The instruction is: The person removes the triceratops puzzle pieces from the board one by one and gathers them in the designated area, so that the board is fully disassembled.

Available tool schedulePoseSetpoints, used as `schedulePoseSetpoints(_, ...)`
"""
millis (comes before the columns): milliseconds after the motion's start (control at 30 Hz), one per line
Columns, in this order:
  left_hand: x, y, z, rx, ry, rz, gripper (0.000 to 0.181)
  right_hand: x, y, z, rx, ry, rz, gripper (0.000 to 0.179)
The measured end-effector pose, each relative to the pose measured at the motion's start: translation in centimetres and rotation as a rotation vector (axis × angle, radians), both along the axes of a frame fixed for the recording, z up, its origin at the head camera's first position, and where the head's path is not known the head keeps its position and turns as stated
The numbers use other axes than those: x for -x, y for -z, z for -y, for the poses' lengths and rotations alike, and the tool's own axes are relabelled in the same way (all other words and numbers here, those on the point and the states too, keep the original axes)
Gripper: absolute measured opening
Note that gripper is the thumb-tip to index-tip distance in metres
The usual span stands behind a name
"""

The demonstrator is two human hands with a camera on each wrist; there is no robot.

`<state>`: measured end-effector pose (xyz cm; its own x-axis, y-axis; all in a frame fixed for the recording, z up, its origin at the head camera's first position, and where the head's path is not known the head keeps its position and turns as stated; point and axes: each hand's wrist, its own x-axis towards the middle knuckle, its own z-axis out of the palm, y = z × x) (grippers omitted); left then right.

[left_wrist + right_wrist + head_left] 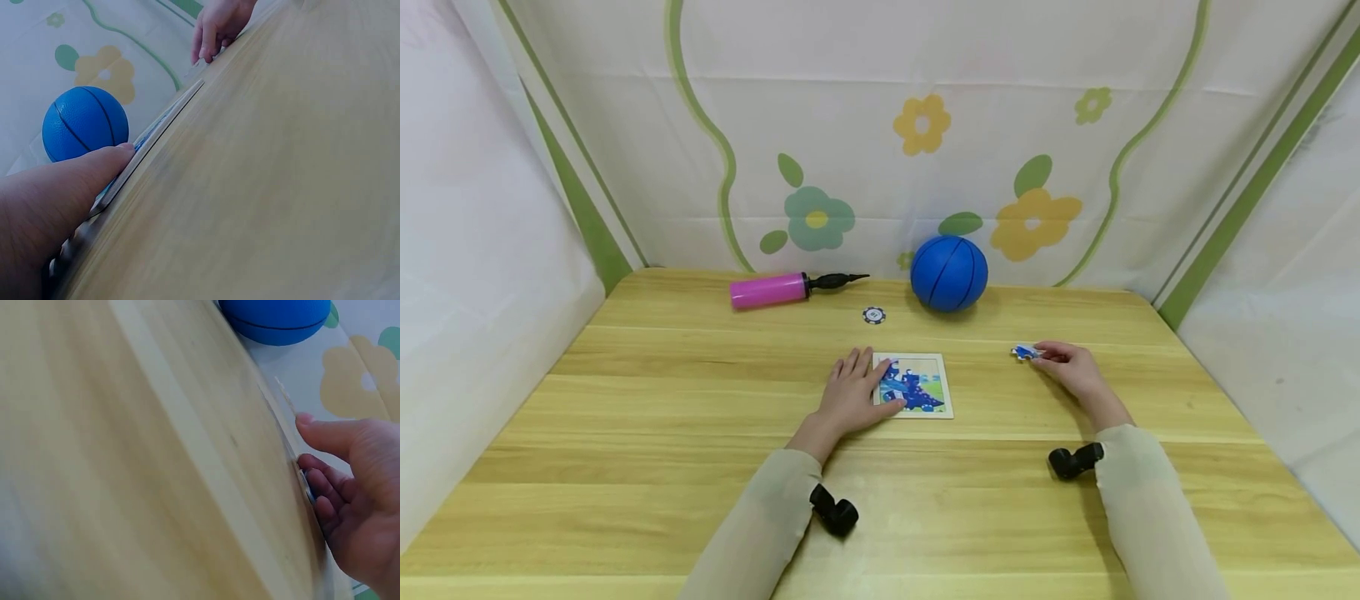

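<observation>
L hand (850, 398) on puzzle board (945, 387), R hand (1078, 371) w/ puzzle pc (1024, 352)

Head view: your L hand lies palm down, fingers straight & fanned; thumb & index reach onto the board's L side, the other fingers beside it on the tbl (662, 400). It touches the board but has no grip on it. The board lies flat btwn your hands, right at the L one & well apart from the R. Blue dino pcs (917, 393) fill part of it. Your R hand pinches the puzzle pc btwn thumb & fingers; the pc sticks out on the board side. Farther back, L to R: pink pump (769, 291), chip (874, 315), blue ball (949, 273).

L wrist view: your thumb rests on the board, seen nearly edge-on; other fingers mostly hidden. R hand is beyond the board, fingers pointing down; can't make out the pc there.

R wrist view: thumb reaches fwd, a thin pale edge (285, 394) at its tip; other fingers curl beneath.
</observation>
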<state>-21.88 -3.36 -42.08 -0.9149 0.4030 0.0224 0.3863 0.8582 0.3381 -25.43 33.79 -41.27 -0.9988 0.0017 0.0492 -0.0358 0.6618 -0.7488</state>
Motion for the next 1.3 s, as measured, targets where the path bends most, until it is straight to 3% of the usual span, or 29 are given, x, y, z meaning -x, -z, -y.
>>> schedulePoseSetpoints(333, 0.0, -0.1, 0.0, 0.013, 0.000, 0.000, 0.078, 0.5, 0.7, 0.7, -0.077, -0.010, -0.080, 0.034)
schedulePoseSetpoints(933, 0.2, 0.1, -0.2, -0.001, 0.009, -0.011, 0.077, 0.7, 0.0, 0.7, -0.095, -0.045, 0.008, 0.038)
schedulePoseSetpoints(1100, 0.1, 0.1, -0.2, 0.001, 0.011, -0.011, 0.077, 0.3, -0.7, 0.8, -0.036, -0.046, 0.043, 0.043)
schedulePoseSetpoints(1300, 0.1, 0.0, -0.2, -0.003, 0.011, -0.027, 0.077, -0.4, -2.2, 1.9, -0.043, -0.071, -0.017, 0.045)
